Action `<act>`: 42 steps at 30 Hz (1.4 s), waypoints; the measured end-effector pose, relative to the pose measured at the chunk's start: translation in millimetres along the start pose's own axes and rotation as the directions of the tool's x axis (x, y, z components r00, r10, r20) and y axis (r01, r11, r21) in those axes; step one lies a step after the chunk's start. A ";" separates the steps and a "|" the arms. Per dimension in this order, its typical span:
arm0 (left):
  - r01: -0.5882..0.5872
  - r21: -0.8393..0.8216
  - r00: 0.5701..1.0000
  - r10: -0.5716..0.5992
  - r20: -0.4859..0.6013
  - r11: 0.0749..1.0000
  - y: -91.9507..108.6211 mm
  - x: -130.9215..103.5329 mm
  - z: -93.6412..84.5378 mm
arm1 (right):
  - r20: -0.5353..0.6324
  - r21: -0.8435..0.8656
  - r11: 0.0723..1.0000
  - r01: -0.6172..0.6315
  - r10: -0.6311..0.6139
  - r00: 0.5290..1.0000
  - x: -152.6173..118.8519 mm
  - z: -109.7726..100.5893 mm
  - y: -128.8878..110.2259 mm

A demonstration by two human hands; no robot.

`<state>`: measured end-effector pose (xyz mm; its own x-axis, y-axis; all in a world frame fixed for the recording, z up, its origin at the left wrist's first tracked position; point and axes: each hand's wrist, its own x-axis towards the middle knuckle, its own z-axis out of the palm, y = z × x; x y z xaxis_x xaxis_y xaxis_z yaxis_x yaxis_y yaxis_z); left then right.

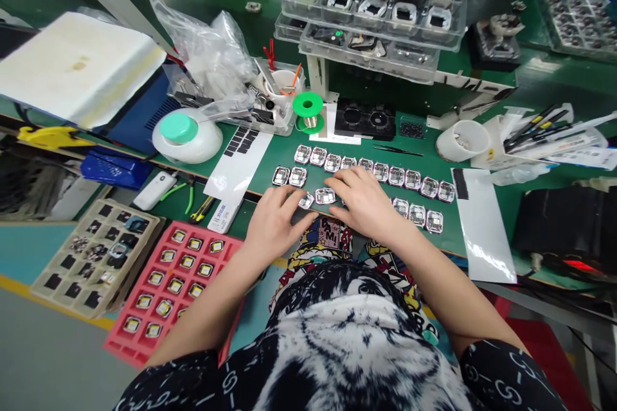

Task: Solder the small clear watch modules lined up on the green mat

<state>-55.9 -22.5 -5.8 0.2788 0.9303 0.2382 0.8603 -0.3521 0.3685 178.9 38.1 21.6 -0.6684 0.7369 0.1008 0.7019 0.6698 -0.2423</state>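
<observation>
Small squarish silver-rimmed watch cases with parts inside lie in rows on the green bench. At the front edge, my left hand (pixel 274 221) has its thumb and fingers closed around one watch case (pixel 305 200), partly covering it. My right hand (pixel 361 200) sits just to the right, its index finger and thumb at opposite edges of another watch case (pixel 324 196). Its palm hides part of the front row. Two watch cases (pixel 297 176) rest beyond my left fingers. A back row of watch cases (pixel 396 176) runs rightward, and several front-row cases (pixel 417 214) lie beside my right wrist.
A green solder spool (pixel 307 106), black fixture (pixel 365 119) and tweezers (pixel 398 150) are behind the rows. A white bottle (pixel 187 136) stands left; a white cup (pixel 463 141) stands right. A red tray (pixel 180 270) is lower left. Stacked clear trays (pixel 371 48) overhang the back.
</observation>
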 end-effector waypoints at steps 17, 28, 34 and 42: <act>0.051 -0.178 0.998 -0.056 -0.022 0.983 -3.0 -3.4 3.1 | 0.091 -0.112 0.985 0.132 -0.122 0.988 14.4 0.9 -10.5; 0.028 -0.284 0.999 -0.032 -0.011 0.958 -22.6 2.3 -26.3 | 0.153 -0.033 0.979 0.200 -0.193 0.969 14.2 -2.4 -1.7; -0.113 -0.275 0.988 0.137 0.071 0.955 -30.7 38.4 -33.2 | 0.073 -0.127 0.986 0.110 -0.102 0.992 17.8 -0.3 -3.2; -0.233 -0.271 0.944 0.285 0.167 0.934 -30.0 69.0 -15.7 | -0.055 -0.166 0.983 -0.074 0.066 0.996 10.6 10.4 -2.8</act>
<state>-69.2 50.7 13.7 0.5793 0.7951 0.1796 0.6224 -0.5737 0.5323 167.4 43.2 13.3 -0.6064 0.7833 0.1372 0.7805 0.6193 -0.0858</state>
